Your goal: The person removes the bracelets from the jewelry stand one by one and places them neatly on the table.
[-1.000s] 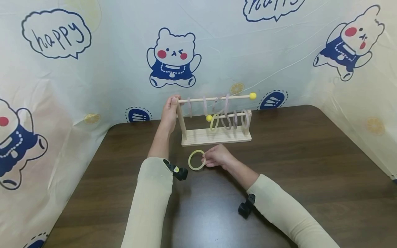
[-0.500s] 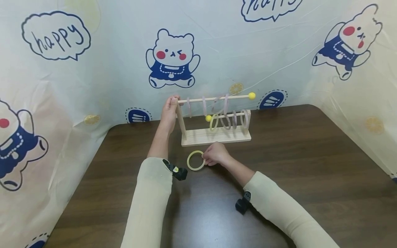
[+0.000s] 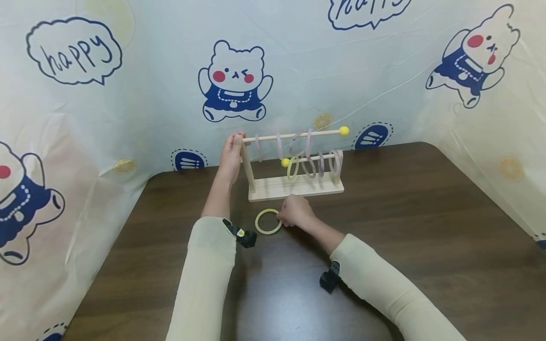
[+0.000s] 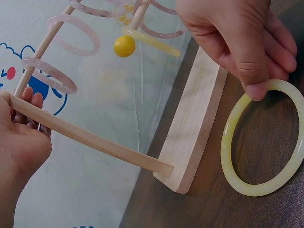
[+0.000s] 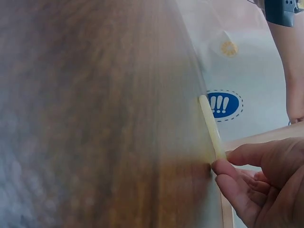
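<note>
A pale wooden bangle stand (image 3: 295, 188) sits near the back of the table, with two rods tipped by yellow balls. Several pale lilac bangles hang on the upper rod. A yellow bangle (image 3: 289, 171) and several greyish-lilac ones hang on the lower rod. My left hand (image 3: 231, 156) grips the top of the left post (image 4: 90, 136), fingers wrapped behind it. In front of the base, my right hand (image 3: 295, 211) pinches another yellow bangle (image 4: 227, 149) by its edge between thumb and fingers. In the head view, this bangle appears low over the table, left of the hand.
The dark wooden table (image 3: 426, 213) has rounded back corners. Behind it hangs a light cloth (image 3: 162, 104) printed with bears. Each sleeve carries a small black wrist camera, one on the left wrist (image 3: 246, 238) and one on the right (image 3: 329, 280).
The pinched yellow bangle has shifted slightly left and looks flatter. My right hand has turned so that its back faces up more. My left hand stays on the post.
</note>
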Available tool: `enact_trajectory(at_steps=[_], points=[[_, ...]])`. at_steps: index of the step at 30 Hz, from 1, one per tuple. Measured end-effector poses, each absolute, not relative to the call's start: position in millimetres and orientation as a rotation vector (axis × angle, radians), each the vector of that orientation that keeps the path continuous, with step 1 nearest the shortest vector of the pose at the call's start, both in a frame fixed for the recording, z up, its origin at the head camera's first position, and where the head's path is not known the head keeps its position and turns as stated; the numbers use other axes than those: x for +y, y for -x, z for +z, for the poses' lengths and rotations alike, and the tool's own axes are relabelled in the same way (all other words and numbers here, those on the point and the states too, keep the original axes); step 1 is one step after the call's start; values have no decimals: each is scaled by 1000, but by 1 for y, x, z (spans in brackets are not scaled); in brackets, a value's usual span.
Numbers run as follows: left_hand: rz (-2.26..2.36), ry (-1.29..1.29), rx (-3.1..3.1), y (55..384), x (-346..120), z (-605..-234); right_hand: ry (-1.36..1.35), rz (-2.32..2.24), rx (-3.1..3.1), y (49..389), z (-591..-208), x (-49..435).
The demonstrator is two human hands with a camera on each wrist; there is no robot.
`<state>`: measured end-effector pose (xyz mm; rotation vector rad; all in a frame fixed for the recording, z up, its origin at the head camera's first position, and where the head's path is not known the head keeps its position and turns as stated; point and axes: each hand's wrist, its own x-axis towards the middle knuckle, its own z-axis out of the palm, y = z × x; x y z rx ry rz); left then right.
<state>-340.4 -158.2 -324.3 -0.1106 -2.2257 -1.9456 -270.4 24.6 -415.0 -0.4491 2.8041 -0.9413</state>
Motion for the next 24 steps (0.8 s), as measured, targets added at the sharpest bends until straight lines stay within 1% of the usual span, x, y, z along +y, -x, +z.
enact_trajectory(at_steps=[8, 12, 18, 24], points=[[-1965, 106, -2247, 333, -156, -315, 449, -921, 2800, 272, -419, 25], [-1950, 107, -2238, 340, -158, -321, 455, -914, 2795, 273, -416, 26], [-1946, 113, -2212, 341, -156, -323, 443, -886, 2863, 274, -406, 34], [-1947, 108, -2216, 341, -157, -324, 551, -1043, 2982, 277, -396, 47]])
